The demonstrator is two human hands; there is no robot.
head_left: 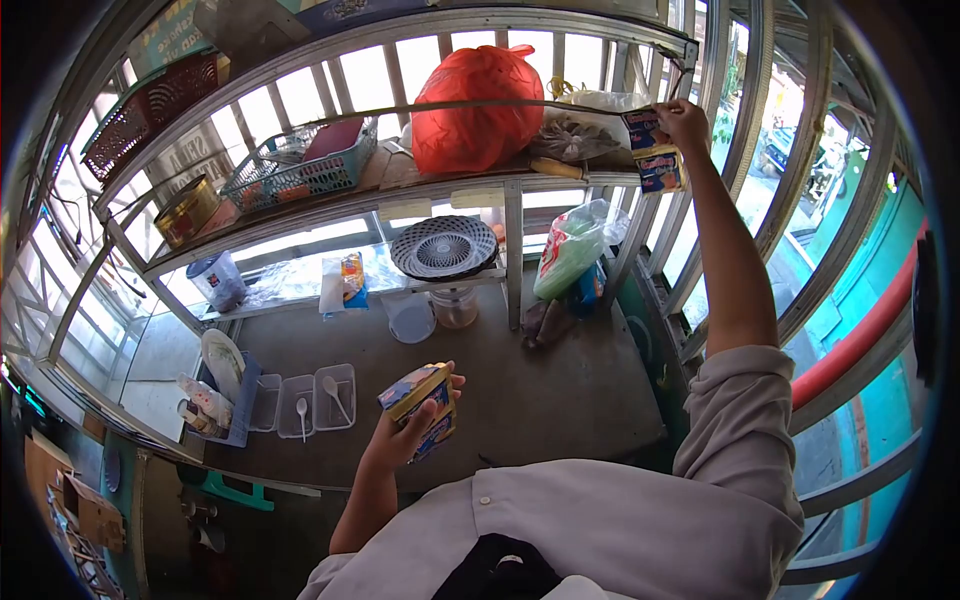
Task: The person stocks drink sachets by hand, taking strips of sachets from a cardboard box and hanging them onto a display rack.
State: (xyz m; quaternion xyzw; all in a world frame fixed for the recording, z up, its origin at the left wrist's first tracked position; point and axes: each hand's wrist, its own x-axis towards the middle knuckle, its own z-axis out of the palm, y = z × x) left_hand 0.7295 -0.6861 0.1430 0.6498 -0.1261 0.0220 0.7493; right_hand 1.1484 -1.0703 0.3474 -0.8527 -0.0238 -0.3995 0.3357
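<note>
My left hand (418, 430) is closed around a thick bundle of yellow-and-blue packets (415, 392), held over the dark counter in front of my body. My right arm is stretched up to the right end of the upper shelf. There my right hand (684, 126) pinches the top of a short strip of blue-and-yellow sachets (660, 170), which hangs down beside the shelf's edge. Close to the left of that strip lies a clear plastic bag with dark contents (575, 138). The print on the packets is too small to read.
A red plastic bag (478, 115) and a blue-green basket (300, 172) stand on the upper shelf (390, 172). Below are a dark woven tray (444, 248), a green-tinted bag (572, 245) and clear containers with spoons (335, 398). Metal bars (800, 190) line the right side.
</note>
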